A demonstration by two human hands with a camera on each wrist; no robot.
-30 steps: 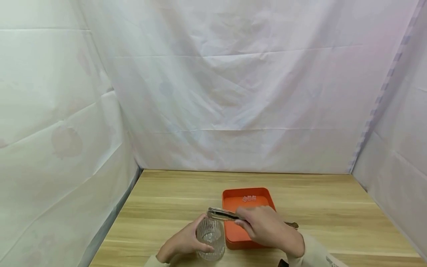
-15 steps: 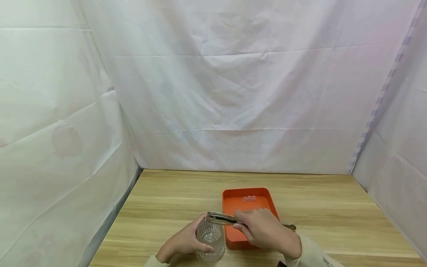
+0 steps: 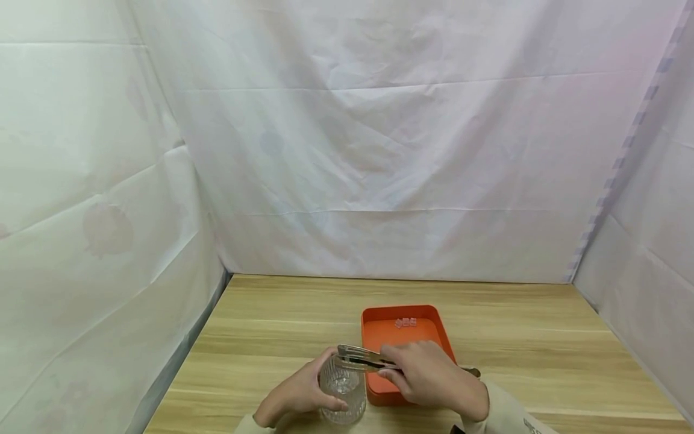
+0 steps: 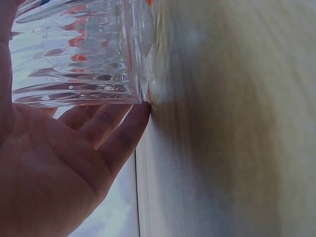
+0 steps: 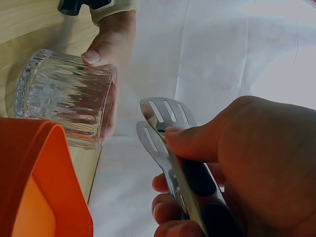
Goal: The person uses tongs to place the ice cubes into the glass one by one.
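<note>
My left hand [image 3: 303, 386] curls round a ribbed clear glass [image 3: 347, 392] standing on the table. In the left wrist view the fingers reach round the side of the glass [image 4: 79, 59], down to its base. Something clear lies at the bottom of the glass; the right wrist view shows cube-like shapes there. Metal tongs [image 3: 360, 357] with slotted ends are gripped in my right hand [image 3: 428, 371]. Their ends are over the rim of the glass, slightly apart. In the right wrist view I see nothing between the tongs' ends [image 5: 165, 116].
An orange tray [image 3: 374, 313] stands right of the glass, partly under my right hand. Several small clear cubes [image 3: 405, 322] lie near its far edge. White cloth [image 3: 347, 150] hangs behind the wooden table [image 3: 271, 313] and along both sides.
The tongs have come down a little toward the glass, and their ends have spread apart. My left hand and the glass have stayed in place.
</note>
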